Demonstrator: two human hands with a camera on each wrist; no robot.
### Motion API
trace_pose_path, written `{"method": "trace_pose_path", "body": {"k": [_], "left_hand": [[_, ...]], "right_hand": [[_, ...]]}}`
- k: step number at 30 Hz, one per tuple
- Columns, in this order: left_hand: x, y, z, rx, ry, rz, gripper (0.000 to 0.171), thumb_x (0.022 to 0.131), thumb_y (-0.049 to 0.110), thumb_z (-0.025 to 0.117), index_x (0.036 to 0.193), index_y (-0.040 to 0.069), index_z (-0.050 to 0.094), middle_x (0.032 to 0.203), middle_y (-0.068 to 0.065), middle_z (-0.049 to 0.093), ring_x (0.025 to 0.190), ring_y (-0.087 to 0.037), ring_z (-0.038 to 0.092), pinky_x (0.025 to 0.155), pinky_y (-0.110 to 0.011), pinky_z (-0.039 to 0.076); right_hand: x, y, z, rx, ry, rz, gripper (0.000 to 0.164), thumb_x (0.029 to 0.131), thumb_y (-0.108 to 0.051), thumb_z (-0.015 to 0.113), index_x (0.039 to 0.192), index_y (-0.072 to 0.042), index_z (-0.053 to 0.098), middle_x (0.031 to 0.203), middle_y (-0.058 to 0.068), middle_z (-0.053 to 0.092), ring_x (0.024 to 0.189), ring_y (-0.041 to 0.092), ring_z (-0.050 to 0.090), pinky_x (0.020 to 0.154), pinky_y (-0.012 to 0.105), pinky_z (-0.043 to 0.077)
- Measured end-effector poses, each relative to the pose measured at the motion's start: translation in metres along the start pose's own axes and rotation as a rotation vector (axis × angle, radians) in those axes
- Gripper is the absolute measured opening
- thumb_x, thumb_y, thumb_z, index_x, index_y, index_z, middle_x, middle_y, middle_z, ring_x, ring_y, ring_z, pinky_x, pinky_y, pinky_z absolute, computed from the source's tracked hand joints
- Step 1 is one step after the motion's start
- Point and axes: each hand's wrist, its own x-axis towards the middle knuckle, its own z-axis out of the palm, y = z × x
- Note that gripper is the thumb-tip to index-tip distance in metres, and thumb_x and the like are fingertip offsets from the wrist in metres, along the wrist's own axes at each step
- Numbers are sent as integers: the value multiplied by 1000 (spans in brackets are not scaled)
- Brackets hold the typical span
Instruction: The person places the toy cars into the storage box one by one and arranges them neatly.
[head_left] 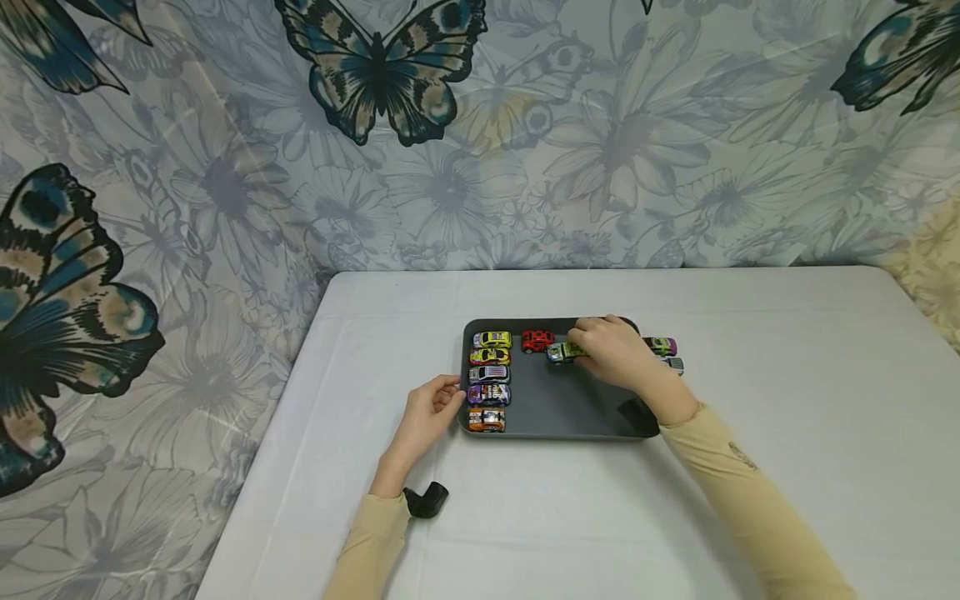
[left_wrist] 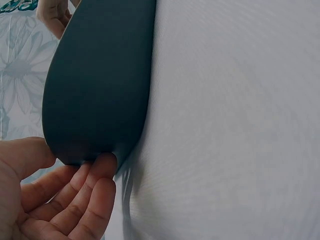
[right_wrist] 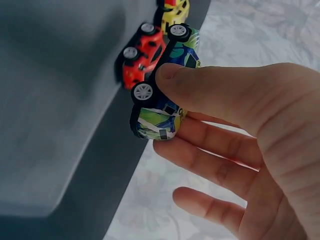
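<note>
A dark grey tray (head_left: 558,400) lies on the white table. My left hand (head_left: 426,414) holds its left edge; in the left wrist view the thumb lies at the rim and the curled fingers touch the tray's outer wall. Over the tray's far part, my right hand (head_left: 611,354) pinches a green and blue toy car (right_wrist: 167,95) between thumb and fingers. A red toy car (head_left: 537,340) sits close beside it at the far side. Along the tray's left end several toy cars stand in a column, among them a purple one (head_left: 489,394) and an orange one (head_left: 487,419).
Right of the tray, partly behind my right wrist, are a purple-green toy car (head_left: 661,345) and a greyish one (head_left: 672,364). A black wrist-camera piece (head_left: 427,500) is at my left wrist. A butterfly-patterned cloth (head_left: 450,183) hangs behind the table (head_left: 787,375).
</note>
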Motion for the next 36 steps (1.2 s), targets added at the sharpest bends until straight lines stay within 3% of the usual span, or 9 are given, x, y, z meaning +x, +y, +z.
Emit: {"method": "trace_pose_path", "body": {"k": [16,36], "left_hand": [[0,-1,0,7,-20,0,25,90,8,60,111,-6,61,88,-9,62,73,-13,58,63,-21,51],[1,-1,0,3,-10,-11,25,90,9,61,110,-5,62,88,-7,63,73,-12,58,62,-21,50]], "right_hand": [[21,-17,16,11,-44,-2,21,71,-13,80,86,-7,66,76,4,57,69,20,57,65,41,48],[30,-17,29,-1,-100,25,21,72,-15,80,86,-6,67,78,5,60,69,21,58,61,39,47]]}}
